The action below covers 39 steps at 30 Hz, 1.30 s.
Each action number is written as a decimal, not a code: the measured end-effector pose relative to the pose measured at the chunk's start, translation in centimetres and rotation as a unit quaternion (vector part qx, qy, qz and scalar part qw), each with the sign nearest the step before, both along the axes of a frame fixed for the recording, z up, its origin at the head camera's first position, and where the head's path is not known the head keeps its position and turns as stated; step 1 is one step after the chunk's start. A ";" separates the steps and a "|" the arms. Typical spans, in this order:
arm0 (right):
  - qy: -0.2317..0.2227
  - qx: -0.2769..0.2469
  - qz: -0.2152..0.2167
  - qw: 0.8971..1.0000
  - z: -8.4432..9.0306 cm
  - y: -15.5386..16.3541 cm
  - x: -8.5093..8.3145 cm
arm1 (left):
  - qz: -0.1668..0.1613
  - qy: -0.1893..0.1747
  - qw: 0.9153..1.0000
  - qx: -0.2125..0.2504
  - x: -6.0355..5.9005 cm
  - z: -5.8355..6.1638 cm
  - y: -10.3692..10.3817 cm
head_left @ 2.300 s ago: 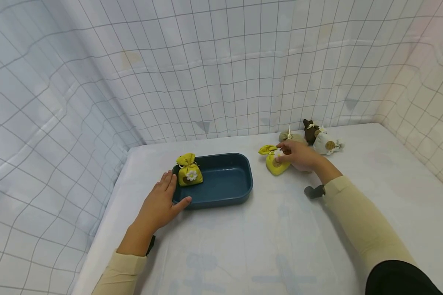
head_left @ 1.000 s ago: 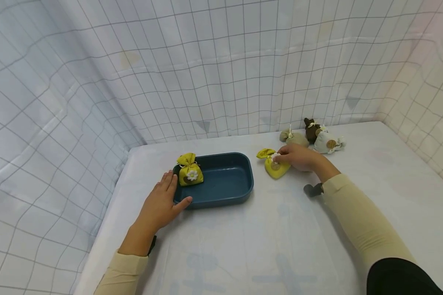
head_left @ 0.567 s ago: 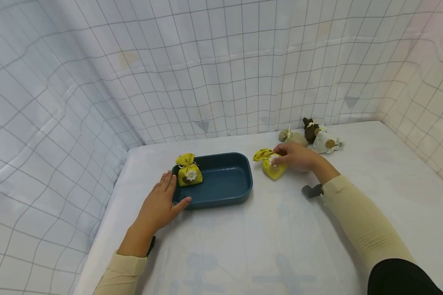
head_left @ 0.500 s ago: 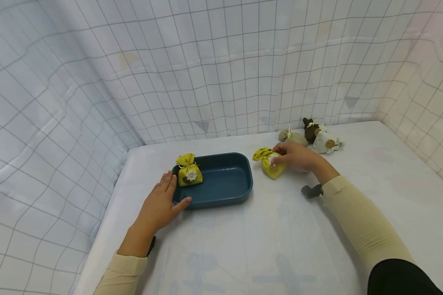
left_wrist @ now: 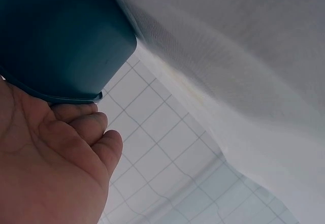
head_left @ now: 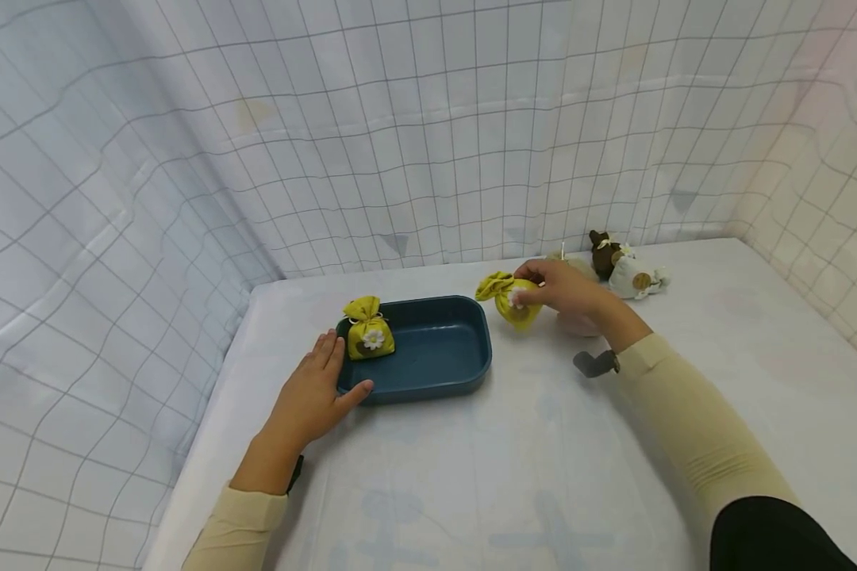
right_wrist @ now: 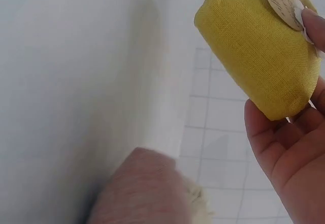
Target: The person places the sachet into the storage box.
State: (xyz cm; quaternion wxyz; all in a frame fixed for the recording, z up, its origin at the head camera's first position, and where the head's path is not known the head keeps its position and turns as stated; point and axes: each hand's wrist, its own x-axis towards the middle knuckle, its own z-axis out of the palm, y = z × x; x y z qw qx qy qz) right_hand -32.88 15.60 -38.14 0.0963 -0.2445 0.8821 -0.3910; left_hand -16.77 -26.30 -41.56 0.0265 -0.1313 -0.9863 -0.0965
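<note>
In the head view my left hand (head_left: pixel 310 396) lies with straight fingers along the left end of a dark teal box (head_left: pixel 439 353), its thumb by the front rim. A yellow drawstring sachet (head_left: pixel 360 342) with a white flower stands inside the box at its left end. To the right of the box, my right hand (head_left: pixel 567 289) pinches a second yellow sachet (head_left: pixel 520 316) between thumb and fingers. The right wrist view shows this sachet (right_wrist: pixel 259 51) raised, with a round tag and a white flower under the thumb. The left wrist view shows the outer wall of the box (left_wrist: pixel 76 56) against my fingers.
Behind my right hand lie a beige sachet (head_left: pixel 578 266), partly hidden, a brown one (head_left: pixel 603 258) and a white one (head_left: pixel 630 279). A pinkish sachet (head_left: pixel 578 325) lies beneath that hand. Gridded white cloth (head_left: pixel 443 159) hangs around the table's back and sides.
My right hand has lifted the yellow sachet off the table, moving it slightly left and up in the head view. The left hand stays on the box.
</note>
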 end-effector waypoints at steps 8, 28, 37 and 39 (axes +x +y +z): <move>0.043 0.015 0.021 0.999 2.4 -2.1 0.1 | 0.003 0.003 1.000 -0.001 -0.1 0.0 0.0; 0.037 -0.024 0.123 0.991 5.5 -8.9 -0.2 | 0.002 -0.001 1.000 0.001 0.0 -0.2 -0.4; 0.025 -0.022 0.157 0.987 5.3 -12.0 -0.7 | -0.001 0.007 1.000 0.003 0.0 -0.1 -0.1; 0.023 -0.024 0.168 0.985 5.0 -12.7 -0.9 | -0.002 0.005 1.000 0.006 0.1 0.0 -0.1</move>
